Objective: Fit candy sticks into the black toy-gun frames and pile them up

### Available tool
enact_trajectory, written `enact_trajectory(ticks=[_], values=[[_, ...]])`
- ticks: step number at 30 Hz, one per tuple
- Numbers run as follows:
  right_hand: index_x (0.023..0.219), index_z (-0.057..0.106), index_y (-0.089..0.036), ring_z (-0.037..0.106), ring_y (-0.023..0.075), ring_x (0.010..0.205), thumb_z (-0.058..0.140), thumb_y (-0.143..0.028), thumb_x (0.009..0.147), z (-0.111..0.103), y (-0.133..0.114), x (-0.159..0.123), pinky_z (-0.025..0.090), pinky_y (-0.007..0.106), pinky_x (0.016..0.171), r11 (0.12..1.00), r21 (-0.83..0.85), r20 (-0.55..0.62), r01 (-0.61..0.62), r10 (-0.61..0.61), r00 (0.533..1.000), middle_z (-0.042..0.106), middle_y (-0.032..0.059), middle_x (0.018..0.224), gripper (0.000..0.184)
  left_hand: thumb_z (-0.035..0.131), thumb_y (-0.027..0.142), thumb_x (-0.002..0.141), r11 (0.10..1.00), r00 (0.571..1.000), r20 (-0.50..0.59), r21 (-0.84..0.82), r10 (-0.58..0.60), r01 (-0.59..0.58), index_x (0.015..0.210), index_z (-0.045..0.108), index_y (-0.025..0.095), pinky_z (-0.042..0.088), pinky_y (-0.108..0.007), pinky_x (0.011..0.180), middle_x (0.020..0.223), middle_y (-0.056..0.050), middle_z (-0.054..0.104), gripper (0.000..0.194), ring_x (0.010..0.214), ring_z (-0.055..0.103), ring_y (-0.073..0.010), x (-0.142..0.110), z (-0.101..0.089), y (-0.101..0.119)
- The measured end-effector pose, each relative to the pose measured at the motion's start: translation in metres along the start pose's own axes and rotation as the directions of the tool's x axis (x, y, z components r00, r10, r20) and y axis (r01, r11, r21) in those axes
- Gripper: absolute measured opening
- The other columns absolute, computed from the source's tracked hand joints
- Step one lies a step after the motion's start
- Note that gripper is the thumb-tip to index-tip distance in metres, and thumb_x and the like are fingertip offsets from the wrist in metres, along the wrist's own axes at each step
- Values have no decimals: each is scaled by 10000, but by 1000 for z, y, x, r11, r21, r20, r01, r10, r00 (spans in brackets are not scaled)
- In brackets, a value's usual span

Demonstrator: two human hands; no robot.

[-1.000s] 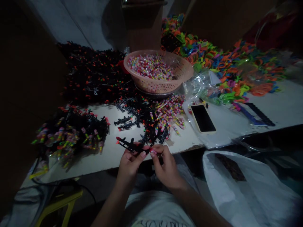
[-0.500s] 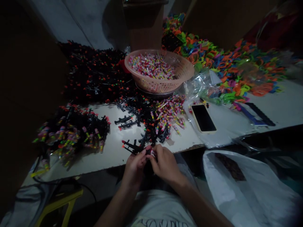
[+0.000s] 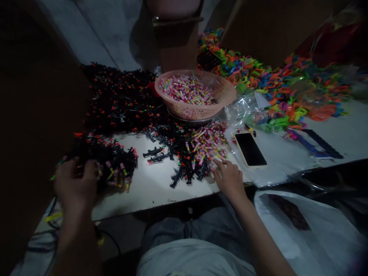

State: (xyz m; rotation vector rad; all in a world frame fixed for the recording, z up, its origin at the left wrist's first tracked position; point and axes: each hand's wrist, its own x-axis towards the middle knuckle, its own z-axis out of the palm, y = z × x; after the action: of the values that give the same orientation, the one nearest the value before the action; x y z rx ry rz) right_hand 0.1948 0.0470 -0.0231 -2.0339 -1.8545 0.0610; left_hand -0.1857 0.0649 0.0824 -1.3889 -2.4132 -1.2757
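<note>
Head: left hand (image 3: 75,183), grip seemingly hidden.

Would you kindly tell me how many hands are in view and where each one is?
2. The left hand is at the near-left pile of black toy guns; the right hand is near the table's front edge, beside the loose pink pieces.

A salmon-pink perforated basket (image 3: 195,111) holds pink, yellow and white candy tubes (image 3: 186,90); at left, black toy guns (image 3: 120,99) show orange-red tips; at far right, neon toys (image 3: 276,86) mix orange, green and blue.
</note>
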Motion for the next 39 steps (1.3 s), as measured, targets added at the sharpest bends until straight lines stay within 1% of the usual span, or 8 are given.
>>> enact_trajectory(ticks=[4, 9, 13, 15, 26, 33, 36, 39], values=[[1120, 620, -247, 527, 290, 927, 542, -361, 892, 9, 10, -4, 357, 381, 732, 996, -74, 67, 42, -38, 997, 587, 115, 1066, 266, 501, 442, 803, 960, 994, -75, 274, 85, -61, 1187, 599, 192, 418, -565, 938, 1264, -124, 558, 469, 1155, 515, -368, 54, -21, -21], [904, 571, -156, 563, 248, 816, 505, -281, 901, 15, 9, -6, 350, 340, 698, 1000, -5, 34, -2, 2, 999, 623, 95, 849, 142, 491, 363, 838, 915, 967, 2, 322, 256, -243, 1299, 508, 214, 335, -559, 1021, 1347, -123, 492, 485, 1247, 420, -370, 37, 12, 3], [932, 535, -140, 571, 226, 693, 454, -242, 899, 16, 6, -5, 370, 308, 618, 987, 151, 81, -47, 35, 996, 612, 80, 745, 134, 405, 172, 856, 853, 730, 599, 143, 329, -502, 1263, 544, 155, 389, -367, 1006, 1279, -115, 573, 431, 1182, 508, -249, -7, 85, 27], [1056, 522, -133, 588, 223, 722, 429, -224, 898, 14, 3, -6, 408, 308, 639, 961, 277, 66, -17, -1, 998, 625, 80, 786, 204, 412, 151, 847, 849, 676, 670, 127, 308, -512, 1251, 558, 144, 409, -361, 972, 1291, -145, 564, 430, 1150, 538, -260, -21, 119, 30], [998, 528, -177, 601, 234, 905, 374, -290, 936, -6, -11, -19, 473, 377, 802, 802, 596, -58, 33, 1, 998, 641, 106, 947, 200, 590, 256, 734, 923, 680, 717, 142, 154, -359, 928, 682, 102, 455, -342, 790, 922, -196, 691, 265, 904, 641, -303, -7, 139, 20], [999, 500, -199, 612, 198, 841, 375, -296, 944, -17, -48, -32, 484, 320, 745, 696, 718, 49, 26, -87, 995, 638, 71, 902, 169, 505, 378, 798, 990, 677, 728, -142, 107, -4, 964, 620, 130, 503, -309, 671, 881, -124, 713, 320, 768, 669, -228, -61, 101, 33], [1006, 498, -210, 616, 179, 855, 387, -279, 944, -19, -64, -39, 486, 301, 755, 613, 789, 107, 26, -179, 978, 643, 51, 923, 145, 673, 384, 692, 664, 505, 862, -403, 44, 630, 993, 600, 152, 532, -354, 739, 913, -106, 718, 386, 767, 680, -218, -106, 79, 53], [1006, 498, -216, 616, 174, 894, 405, -257, 937, -18, -72, -44, 479, 297, 783, 555, 831, 97, 26, -191, 977, 648, 49, 959, 123, 760, 265, 626, 338, 390, 919, -385, 57, 859, 1025, 613, 185, 517, -358, 846, 907, -67, 721, 433, 859, 676, -206, -138, 63, 72]])
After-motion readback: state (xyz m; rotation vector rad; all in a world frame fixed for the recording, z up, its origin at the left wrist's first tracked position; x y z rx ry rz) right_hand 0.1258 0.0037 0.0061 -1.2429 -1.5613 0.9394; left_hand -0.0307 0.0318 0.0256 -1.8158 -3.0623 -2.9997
